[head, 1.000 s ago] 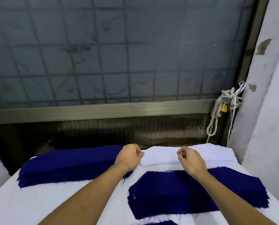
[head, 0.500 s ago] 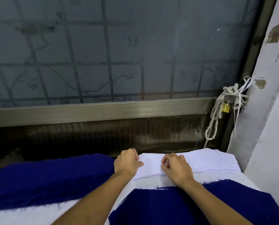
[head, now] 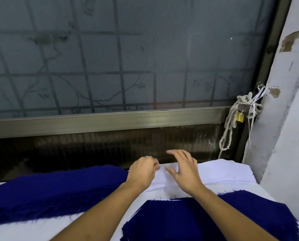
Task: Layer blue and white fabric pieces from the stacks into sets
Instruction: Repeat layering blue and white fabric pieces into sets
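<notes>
The left hand (head: 142, 173) is pinching the left edge of the white stack (head: 223, 173), which is lying just right of the blue stack (head: 58, 188). The right hand (head: 184, 171) is holding its fingers spread over it.

Deep navy on the far-left fabric stack (head: 58, 188), and the same solid navy on the near-right pieces (head: 214, 221). Plain white stack (head: 223, 173) far right, and a white table cover (head: 23, 230) underneath. Behind, grey-blue frosted glass (head: 110, 66), gridded, traced with branches and leaves. Brass-yellow padlock (head: 240, 117), off-white rope (head: 230, 122), white wall (head: 293, 136) with brown patches.
</notes>
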